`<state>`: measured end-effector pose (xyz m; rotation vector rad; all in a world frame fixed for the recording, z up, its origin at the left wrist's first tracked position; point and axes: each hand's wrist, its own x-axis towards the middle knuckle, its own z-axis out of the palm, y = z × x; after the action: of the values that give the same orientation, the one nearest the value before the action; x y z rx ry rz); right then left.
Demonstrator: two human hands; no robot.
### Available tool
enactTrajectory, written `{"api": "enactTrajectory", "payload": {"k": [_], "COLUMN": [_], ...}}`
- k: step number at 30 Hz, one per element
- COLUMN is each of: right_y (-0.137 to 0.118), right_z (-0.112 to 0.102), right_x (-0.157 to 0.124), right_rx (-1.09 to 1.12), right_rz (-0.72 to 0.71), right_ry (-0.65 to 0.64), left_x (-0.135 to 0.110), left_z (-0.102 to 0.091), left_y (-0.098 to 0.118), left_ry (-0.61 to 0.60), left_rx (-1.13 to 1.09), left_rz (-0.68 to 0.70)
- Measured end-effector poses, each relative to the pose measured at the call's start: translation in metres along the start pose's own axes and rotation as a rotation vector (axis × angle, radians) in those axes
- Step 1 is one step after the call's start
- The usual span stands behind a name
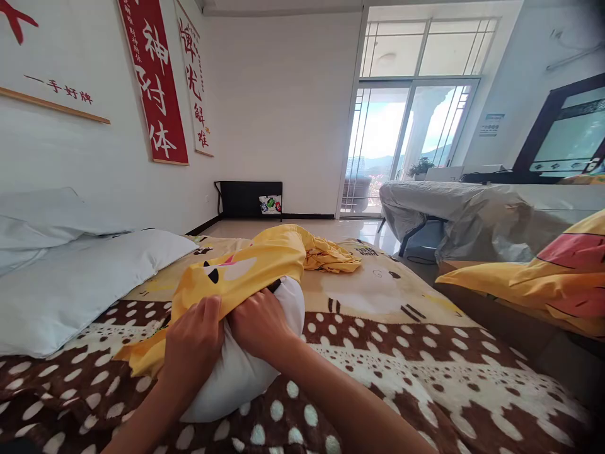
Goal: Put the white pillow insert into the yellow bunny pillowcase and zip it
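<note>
A white pillow [236, 384] lies on the bed in front of me, its far part inside a yellow pillowcase [258, 261] with a printed cartoon face. My left hand [195, 337] is closed on the edge of the pillowcase at the near left. Just to its right, my right hand [259, 321] grips at the pillowcase's opening, knuckles up against the white pillow, and its fingertips are partly hidden under the yellow cloth. The far end of the pillowcase lies bunched and wrinkled on the blanket.
More white pillows [94, 284] lie at the left. A brown and cream patterned blanket [401, 353] covers the bed. On the right are a yellow-and-pink pillow [567, 277] and a table under plastic sheeting [425, 198]. A black panel [241, 198] stands by the far wall.
</note>
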<state>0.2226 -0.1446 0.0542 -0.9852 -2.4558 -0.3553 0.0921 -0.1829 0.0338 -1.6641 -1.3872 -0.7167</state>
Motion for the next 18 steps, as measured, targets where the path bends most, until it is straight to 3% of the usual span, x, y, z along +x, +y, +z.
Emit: {"api": "enactTrajectory", "payload": {"k": [5,9,11,14,18], "right_y": [0.007,0.020,0.027,0.028,0.013], "right_z": [-0.003,0.003,0.013,0.033,0.051], "right_x": [-0.024,-0.068,-0.092,-0.112,-0.097], "right_rx": [0.005,-0.039,-0.032,0.031,0.048], "right_rz": [-0.031,-0.203,-0.170,-0.031,-0.038], "right_ry": [0.143,0.498,0.648,0.614,0.462], "left_x": [-0.003,-0.001,0.001,0.007,0.017], "left_z": [0.001,0.000,0.000,-0.003,-0.012], "left_y": [0.008,0.005,-0.001,-0.006,-0.006], "left_ry": [-0.068,-0.095,-0.098,-0.111,-0.057], "left_rx": [-0.003,-0.011,-0.019,-0.041,-0.050], "left_rz": [-0.014,-0.027,-0.050,-0.102,-0.091]}}
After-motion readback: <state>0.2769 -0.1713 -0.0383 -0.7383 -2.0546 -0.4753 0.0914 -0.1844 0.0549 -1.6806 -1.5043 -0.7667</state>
